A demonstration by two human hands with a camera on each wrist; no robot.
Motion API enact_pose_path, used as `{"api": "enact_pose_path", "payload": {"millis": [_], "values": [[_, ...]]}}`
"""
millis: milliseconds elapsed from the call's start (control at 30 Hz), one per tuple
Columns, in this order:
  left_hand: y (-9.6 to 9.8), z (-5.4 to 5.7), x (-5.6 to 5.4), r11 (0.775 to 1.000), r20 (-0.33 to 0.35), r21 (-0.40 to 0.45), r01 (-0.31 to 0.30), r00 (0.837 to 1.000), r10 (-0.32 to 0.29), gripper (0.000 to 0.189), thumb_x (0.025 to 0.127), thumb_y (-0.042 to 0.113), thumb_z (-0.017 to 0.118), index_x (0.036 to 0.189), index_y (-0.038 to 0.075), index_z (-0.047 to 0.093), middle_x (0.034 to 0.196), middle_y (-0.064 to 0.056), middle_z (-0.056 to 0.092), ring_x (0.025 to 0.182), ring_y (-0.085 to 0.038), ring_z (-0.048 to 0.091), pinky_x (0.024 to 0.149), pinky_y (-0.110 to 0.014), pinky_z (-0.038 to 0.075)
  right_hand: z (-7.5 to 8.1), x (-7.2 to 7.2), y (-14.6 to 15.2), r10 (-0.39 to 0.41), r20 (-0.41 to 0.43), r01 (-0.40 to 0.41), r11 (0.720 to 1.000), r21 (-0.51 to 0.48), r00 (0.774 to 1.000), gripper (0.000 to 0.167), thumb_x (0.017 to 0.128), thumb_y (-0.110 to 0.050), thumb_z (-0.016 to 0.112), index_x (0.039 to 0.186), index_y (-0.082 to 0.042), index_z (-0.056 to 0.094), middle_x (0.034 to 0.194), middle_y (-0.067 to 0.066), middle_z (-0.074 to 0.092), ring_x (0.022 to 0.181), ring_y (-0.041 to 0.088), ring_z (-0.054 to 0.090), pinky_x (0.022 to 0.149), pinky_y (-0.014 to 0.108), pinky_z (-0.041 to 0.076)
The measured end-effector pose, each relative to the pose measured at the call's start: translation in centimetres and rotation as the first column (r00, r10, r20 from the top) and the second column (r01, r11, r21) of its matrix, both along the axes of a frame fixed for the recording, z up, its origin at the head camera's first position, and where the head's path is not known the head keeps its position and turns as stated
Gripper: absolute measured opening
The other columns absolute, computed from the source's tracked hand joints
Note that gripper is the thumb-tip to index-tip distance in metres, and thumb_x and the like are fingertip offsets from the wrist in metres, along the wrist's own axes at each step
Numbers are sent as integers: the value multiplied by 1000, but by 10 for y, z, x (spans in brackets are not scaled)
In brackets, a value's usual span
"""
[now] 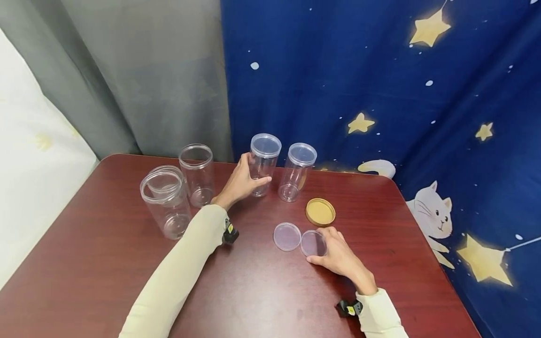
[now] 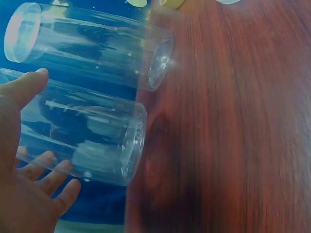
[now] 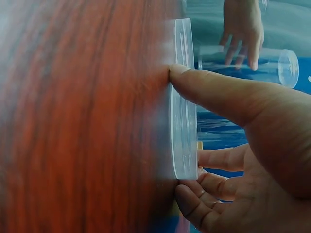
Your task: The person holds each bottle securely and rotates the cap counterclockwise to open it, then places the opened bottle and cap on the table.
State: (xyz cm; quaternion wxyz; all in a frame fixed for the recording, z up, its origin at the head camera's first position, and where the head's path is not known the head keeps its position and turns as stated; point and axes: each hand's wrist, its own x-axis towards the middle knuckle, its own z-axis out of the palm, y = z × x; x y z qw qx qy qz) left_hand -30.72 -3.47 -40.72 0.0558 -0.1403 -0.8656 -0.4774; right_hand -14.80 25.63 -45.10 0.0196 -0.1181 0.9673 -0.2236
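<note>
My left hand [image 1: 243, 183] is around a clear plastic jar [image 1: 263, 171] with a translucent lid, upright near the table's back edge. In the left wrist view its thumb [image 2: 31, 85] lies along one side of the jar, with loosely spread fingers [image 2: 60, 172] at the other. A second lidded jar [image 1: 294, 173] stands just to the right. Low over the table, my right hand [image 1: 340, 253] pinches a clear round lid [image 3: 184, 116] between thumb and fingers at its rim. Touching or almost touching that lid is another clear lid [image 1: 287, 236].
A gold-coloured lid [image 1: 320, 211] lies beyond the right hand. Three lidless clear jars stand to the left, among them a front jar [image 1: 169, 211] and a back jar [image 1: 198, 176]. Curtains [image 1: 296, 84] hang behind the dark red table [image 1: 253, 291].
</note>
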Motion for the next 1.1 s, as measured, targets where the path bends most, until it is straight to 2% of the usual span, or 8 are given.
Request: {"api": "enact_pose_path", "payload": {"millis": [133,367,567,767,1100], "values": [[-7,6,11,1000,-6,-7,5,1000,-5,90,80,34,82,143,4,26,133,-22,53,120,-34,56,105,-48,43,0,0,0,1,-3,-1,1000,-1,1000,74,69,-30,90,127,2,56,117,16,55,105,31,49,88,45,43],[-14,9,31,999,-1,32,18,1000,-18,88,79,33,83,140,7,25,124,-20,59,110,-31,62,99,-47,47,-1,1,0,9,-7,-9,1000,1,1000,74,70,-30,89,127,2,56,117,16,56,105,32,49,88,45,43],[-20,12,47,999,-43,40,16,999,-15,90,77,33,83,143,9,26,126,-18,59,114,-29,60,102,-47,45,-1,0,0,18,-21,-18,1000,1,1000,74,70,-29,89,127,3,56,117,18,56,105,33,50,89,47,44],[-26,18,62,999,-42,52,3,999,0,94,77,36,83,148,12,27,136,-14,54,121,-27,56,105,-48,43,0,0,1,15,-25,-15,1000,-4,1000,74,69,-28,89,127,4,56,117,18,56,104,33,50,88,47,43],[-33,14,84,1000,-52,-16,-20,998,20,93,76,37,84,147,13,31,134,-15,55,120,-30,57,101,-52,45,0,0,0,21,-16,-21,1000,1,1000,73,69,-29,90,126,3,56,117,18,56,104,33,50,88,46,44]]}}
